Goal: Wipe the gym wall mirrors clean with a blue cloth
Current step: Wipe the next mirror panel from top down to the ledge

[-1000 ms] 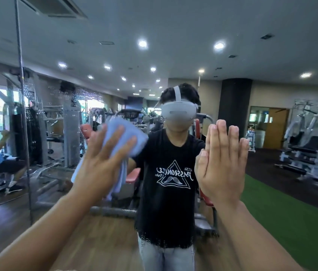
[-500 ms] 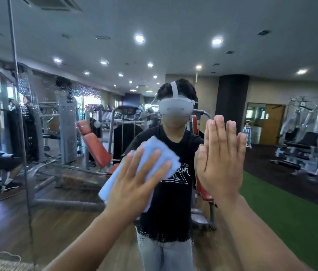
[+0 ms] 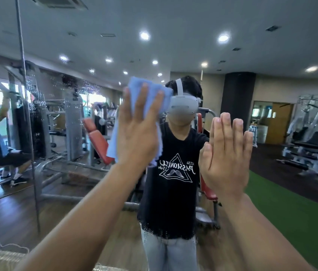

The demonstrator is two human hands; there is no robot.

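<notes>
Blue cloth (image 3: pixel 146 98) lies flat against wall mirror (image 3: pixel 271 45), upper centre, beside left edge of reflected headset (image 3: pixel 183 104). Left hand (image 3: pixel 136 137) presses cloth to glass, fingers straight, slightly spread, not curled round it. Right hand (image 3: pixel 224 153) just right of it, palm flat on glass, fingers straight, holding nothing. Vertical mirror seam (image 3: pixel 27 114) far left. Small droplets (image 3: pixel 87 87) on glass left of cloth. Reflected: black T-shirt (image 3: pixel 173 202), red bench (image 3: pixel 97 139) at left, green turf (image 3: pixel 300 222) at right.

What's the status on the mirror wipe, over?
Left hand flat, pressing blue cloth to mirror. Right hand open, holding nothing. Spray droplets on glass left of cloth.
</notes>
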